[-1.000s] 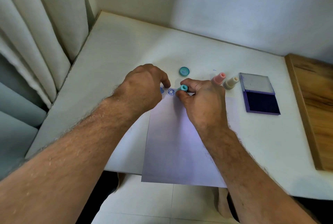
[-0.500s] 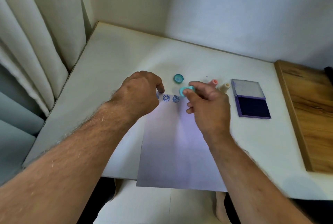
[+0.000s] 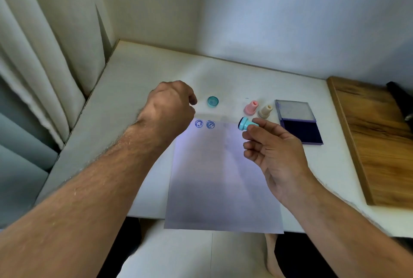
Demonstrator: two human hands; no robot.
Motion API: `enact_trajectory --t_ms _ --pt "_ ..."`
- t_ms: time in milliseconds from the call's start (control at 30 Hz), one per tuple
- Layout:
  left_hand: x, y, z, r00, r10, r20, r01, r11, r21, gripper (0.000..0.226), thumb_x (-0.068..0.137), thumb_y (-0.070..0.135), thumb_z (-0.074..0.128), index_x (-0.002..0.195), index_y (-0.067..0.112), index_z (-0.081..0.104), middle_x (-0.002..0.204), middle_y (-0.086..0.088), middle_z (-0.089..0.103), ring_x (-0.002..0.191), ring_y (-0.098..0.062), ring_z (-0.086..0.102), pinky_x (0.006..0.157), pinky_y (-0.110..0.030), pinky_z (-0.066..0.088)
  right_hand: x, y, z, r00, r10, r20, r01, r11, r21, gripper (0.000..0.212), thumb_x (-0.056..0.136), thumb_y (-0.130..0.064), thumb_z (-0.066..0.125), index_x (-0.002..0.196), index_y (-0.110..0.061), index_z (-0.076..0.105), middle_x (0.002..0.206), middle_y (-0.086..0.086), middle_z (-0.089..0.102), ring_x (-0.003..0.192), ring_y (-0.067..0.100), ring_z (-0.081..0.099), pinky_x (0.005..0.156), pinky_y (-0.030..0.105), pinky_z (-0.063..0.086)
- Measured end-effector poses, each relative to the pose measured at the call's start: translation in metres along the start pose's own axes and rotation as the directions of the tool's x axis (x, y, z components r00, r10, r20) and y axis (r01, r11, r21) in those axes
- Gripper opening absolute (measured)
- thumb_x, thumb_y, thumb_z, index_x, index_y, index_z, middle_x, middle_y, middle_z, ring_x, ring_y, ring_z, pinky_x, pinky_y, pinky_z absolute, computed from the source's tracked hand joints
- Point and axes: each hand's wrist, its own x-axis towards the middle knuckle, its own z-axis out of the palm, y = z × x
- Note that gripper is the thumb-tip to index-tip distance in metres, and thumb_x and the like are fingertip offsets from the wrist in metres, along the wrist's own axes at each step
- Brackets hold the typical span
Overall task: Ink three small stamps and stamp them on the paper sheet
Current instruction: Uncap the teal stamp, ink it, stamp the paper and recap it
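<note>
My right hand pinches a small teal stamp between thumb and forefinger, held on its side above the paper's top right area. The paper sheet lies on the white table and hangs over its near edge. Two blue round prints show near the sheet's top left. My left hand hovers curled above the paper's top left corner, with nothing visible in it. A teal cap lies behind the paper. A pink stamp and a beige stamp stand beside the open ink pad.
The white table sits in a corner, with a curtain along its left side and walls behind. A wooden board lies at the right, with a dark object at its far end.
My right hand lifted the teal stamp off the paper and moved right, leaving a second blue print. My left hand rose off the sheet's corner.
</note>
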Motion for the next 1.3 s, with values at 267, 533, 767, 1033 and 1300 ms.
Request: enact_trajectory --t_ms 267,533,767,1033,1300 --pt "0.001 0.010 0.010 0.998 0.008 -0.067 -0.012 0.998 -0.059 0.029 0.089 0.007 0.054 0.101 0.026 0.072 0.098 0.001 0.070 0.086 -0.020 0.063 0.078 -0.028 0.054 0.004 -0.001 -0.009 0.997 0.053 0.061 -0.056 0.997 0.046 0.019 0.086 -0.012 0.071 0.105 -0.011 0.069 0.084 0.013 0.073 0.061 0.019 0.061 0.054 0.028 0.055" --pt "0.015 0.029 0.035 0.990 0.115 -0.086 -0.118 0.992 -0.032 0.030 0.094 0.027 0.057 0.123 0.029 0.063 0.116 -0.001 0.068 0.096 -0.025 0.064 0.086 -0.026 0.047 0.020 0.000 -0.003 0.995 0.088 0.054 -0.091 0.995 0.042 0.018 0.083 -0.011 0.074 0.101 -0.012 0.073 0.097 0.014 0.074 0.063 0.018 0.059 0.055 0.027 0.054" --pt "0.023 0.026 0.053 0.976 0.216 -0.025 -0.214 0.975 0.055 0.039 0.098 0.015 0.045 0.135 0.023 0.054 0.121 0.000 0.066 0.115 -0.022 0.057 0.094 -0.023 0.039 0.026 -0.005 -0.003 0.992 0.099 0.076 -0.105 0.991 0.080 0.018 0.083 -0.010 0.074 0.101 -0.013 0.074 0.102 0.016 0.074 0.063 0.018 0.059 0.054 0.026 0.054" --pt "0.026 0.021 0.055 0.980 0.198 -0.023 -0.191 0.968 0.160 0.033 0.092 0.022 0.057 0.125 0.026 0.063 0.115 -0.005 0.068 0.105 -0.028 0.060 0.089 -0.031 0.047 0.032 -0.005 -0.005 0.990 0.120 0.078 -0.128 0.987 0.101 0.019 0.083 -0.012 0.074 0.102 -0.015 0.074 0.101 0.014 0.075 0.064 0.017 0.061 0.055 0.026 0.055" --pt "0.019 0.039 0.039 0.981 0.115 -0.154 -0.167 0.907 -0.387 0.029 0.084 0.028 0.065 0.111 0.039 0.071 0.102 0.008 0.062 0.084 -0.004 0.065 0.081 -0.015 0.051 0.037 -0.006 -0.003 0.990 0.114 0.082 -0.125 0.982 0.140 0.023 0.085 -0.005 0.071 0.106 -0.015 0.074 0.100 0.009 0.076 0.060 0.014 0.060 0.053 0.023 0.053"
